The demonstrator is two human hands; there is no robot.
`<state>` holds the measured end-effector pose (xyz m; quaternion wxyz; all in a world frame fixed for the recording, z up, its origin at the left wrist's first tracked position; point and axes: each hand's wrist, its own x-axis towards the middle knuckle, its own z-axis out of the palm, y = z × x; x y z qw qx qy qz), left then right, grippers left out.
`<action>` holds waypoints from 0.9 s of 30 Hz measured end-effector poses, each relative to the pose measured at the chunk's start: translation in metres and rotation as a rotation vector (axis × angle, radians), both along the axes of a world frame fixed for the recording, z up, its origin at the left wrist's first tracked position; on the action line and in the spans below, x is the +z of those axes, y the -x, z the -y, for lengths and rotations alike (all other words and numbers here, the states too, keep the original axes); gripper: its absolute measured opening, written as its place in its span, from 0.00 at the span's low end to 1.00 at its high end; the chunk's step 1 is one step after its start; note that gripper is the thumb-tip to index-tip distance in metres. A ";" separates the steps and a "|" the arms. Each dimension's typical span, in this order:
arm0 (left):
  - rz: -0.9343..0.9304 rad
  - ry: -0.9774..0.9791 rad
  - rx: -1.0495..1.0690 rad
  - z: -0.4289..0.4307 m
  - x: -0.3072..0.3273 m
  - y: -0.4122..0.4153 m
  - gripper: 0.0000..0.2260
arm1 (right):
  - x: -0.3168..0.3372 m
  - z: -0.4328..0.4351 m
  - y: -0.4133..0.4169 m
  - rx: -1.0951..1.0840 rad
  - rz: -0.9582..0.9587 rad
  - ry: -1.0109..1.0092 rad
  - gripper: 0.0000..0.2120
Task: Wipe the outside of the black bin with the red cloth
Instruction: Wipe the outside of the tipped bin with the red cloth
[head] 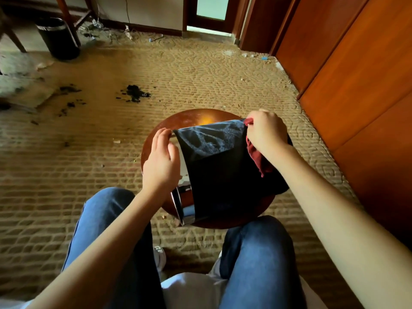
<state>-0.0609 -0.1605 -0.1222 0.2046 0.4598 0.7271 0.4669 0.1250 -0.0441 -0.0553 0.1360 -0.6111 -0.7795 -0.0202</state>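
The black bin lies tipped on its side on a small round wooden table, its chrome rim towards me and its dusty base away from me. My left hand holds the bin's left edge near the base, fingers curled on it. My right hand grips the red cloth and presses it against the bin's right side near the base. Part of the cloth hangs below that hand.
My knees in blue jeans flank the table. A second black bin stands far left by chair legs. Dark debris and scraps litter the woven carpet. Wooden cabinet doors line the right side.
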 end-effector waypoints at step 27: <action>0.054 -0.049 0.036 0.004 0.000 -0.007 0.25 | -0.030 0.086 -0.022 0.317 0.091 -0.229 0.12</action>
